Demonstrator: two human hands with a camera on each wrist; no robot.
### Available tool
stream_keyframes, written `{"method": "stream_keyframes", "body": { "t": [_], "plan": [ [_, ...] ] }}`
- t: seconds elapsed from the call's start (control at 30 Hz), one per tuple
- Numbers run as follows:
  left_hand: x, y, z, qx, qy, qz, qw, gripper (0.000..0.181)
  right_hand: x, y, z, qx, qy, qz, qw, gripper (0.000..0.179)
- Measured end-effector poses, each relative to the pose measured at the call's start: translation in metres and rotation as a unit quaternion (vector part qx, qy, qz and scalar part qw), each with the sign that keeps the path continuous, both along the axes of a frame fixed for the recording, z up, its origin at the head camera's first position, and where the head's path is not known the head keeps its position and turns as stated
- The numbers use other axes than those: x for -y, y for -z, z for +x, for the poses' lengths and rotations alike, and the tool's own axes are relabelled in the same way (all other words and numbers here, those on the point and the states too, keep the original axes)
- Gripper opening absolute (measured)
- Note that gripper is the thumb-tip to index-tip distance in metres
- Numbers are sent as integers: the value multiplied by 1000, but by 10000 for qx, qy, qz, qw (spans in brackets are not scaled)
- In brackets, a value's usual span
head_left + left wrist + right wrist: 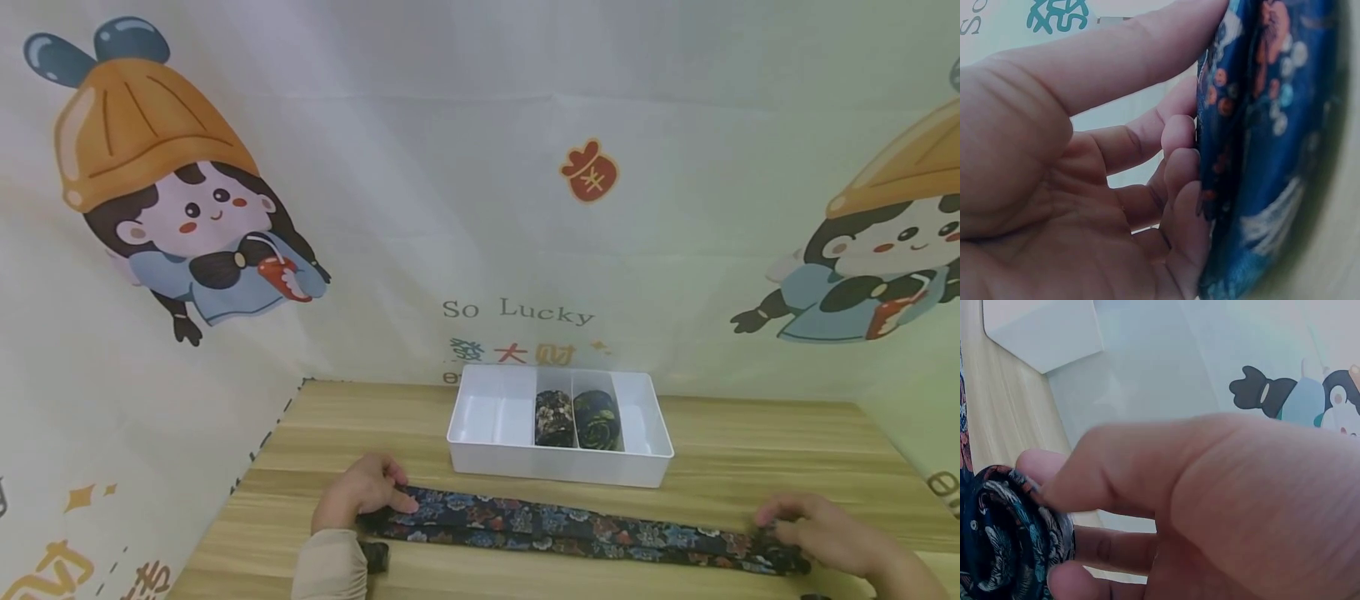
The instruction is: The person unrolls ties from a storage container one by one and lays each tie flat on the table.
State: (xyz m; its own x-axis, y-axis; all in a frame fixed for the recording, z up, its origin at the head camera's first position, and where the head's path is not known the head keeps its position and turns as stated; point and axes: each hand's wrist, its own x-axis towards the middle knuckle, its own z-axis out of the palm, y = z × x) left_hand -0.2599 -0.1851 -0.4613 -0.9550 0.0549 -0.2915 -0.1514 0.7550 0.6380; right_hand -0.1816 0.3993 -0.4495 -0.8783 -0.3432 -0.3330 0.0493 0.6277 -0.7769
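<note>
A dark navy necktie (555,521) with blue, red and white flowers lies folded lengthwise across the table in front of the white box. Its left end is held by my left hand (366,490), thumb and bent fingers against the fabric. In the left wrist view the cloth (1272,144) stands close before the fingertips. At the other end, my right hand (832,533) grips a coiled part of the tie between thumb and fingers. The right wrist view shows this roll (1038,531) from its side, with several layers wound together.
The white divided box (558,463) stands behind the tie near the wall. Two rolled ties, one brown-and-cream floral (555,418) and one dark green-patterned (597,421), sit in its middle compartments. A printed cloth (390,208) hangs behind the wooden table (780,450).
</note>
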Motion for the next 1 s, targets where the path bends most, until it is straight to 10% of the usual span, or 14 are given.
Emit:
{"method": "stream_keyframes", "body": {
  "t": [1.0],
  "plan": [
    [2, 1, 1, 12, 16, 60, 10000, 36, -26, 1, 12, -42, 633, 839, 9945, 29]
  ]
}}
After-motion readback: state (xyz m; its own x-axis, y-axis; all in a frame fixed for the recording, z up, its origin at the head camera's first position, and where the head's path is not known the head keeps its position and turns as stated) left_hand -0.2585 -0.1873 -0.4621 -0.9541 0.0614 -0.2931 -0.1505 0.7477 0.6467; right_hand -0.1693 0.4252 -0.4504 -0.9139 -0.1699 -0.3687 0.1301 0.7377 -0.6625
